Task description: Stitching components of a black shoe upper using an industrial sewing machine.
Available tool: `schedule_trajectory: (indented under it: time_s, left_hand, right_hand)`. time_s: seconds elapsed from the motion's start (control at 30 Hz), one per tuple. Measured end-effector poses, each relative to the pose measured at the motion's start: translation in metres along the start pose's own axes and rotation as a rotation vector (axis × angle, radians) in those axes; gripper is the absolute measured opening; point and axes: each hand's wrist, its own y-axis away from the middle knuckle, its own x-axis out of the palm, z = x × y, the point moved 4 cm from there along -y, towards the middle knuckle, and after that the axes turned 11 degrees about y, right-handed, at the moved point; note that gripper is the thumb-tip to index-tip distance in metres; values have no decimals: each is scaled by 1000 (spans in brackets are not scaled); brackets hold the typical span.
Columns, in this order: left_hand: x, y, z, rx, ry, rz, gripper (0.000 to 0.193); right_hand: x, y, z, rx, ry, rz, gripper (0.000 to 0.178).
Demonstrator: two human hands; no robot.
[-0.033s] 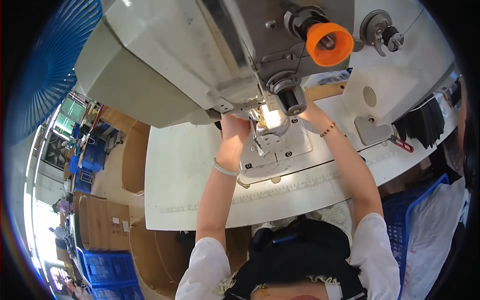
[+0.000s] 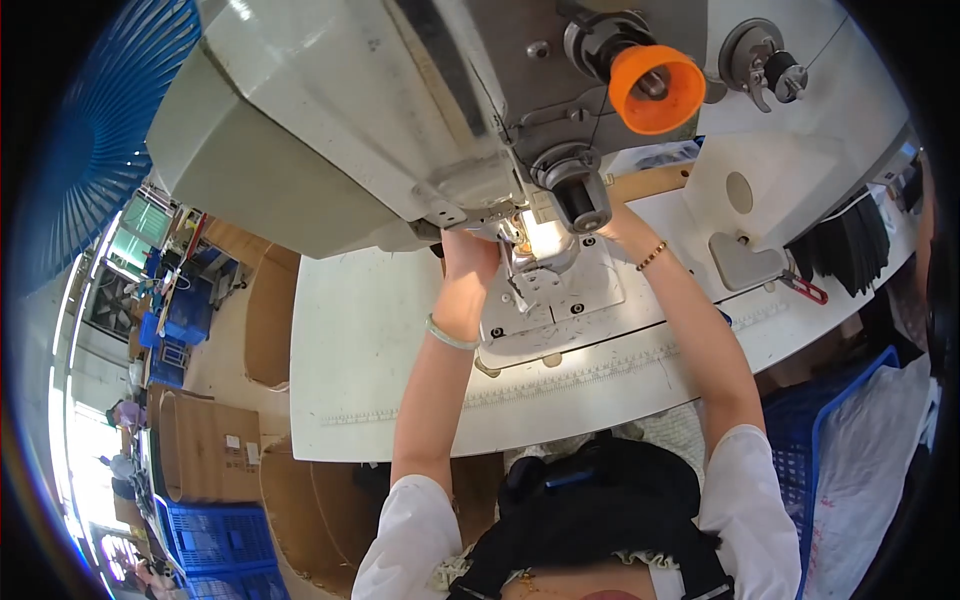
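A large sewing machine (image 2: 330,130) hangs over the white table, and its lamp lights the needle area. My left hand (image 2: 468,250) reaches in beneath the machine head, left of the needle; the head covers its fingers. On the other side, my right hand (image 2: 624,230) is behind and beside the dark thread tension knob (image 2: 582,205), with its fingers hidden as well. Between the hands lies the metal needle plate (image 2: 545,290) with the presser foot parts. Whatever the fingers touch there does not show.
Black fabric strips (image 2: 850,245) and red-handled thread snips (image 2: 806,288) lie at the table's right. An orange cone (image 2: 657,90) juts from the machine. A ruler strip (image 2: 560,385) runs along the front. Blue crates (image 2: 215,535), cardboard boxes (image 2: 205,445) and a blue fan (image 2: 110,130) stand around.
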Motion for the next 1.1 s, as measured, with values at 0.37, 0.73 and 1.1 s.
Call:
schedule_trajectory:
  time_s: [0.37,0.73,1.1]
  left_hand:
    - [-5,-5,-8,-42,-68,-49,35]
    - [-4,6,-9,59,-215,119,30]
    - [8,38,-22,324,-589,-30,19]
  right_hand:
    - [-2,5,11,-303,100,-285,36]
    - [-22,29,42,-300,-58,-279,26]
    - [-38,34,65,-176,18,0,27]
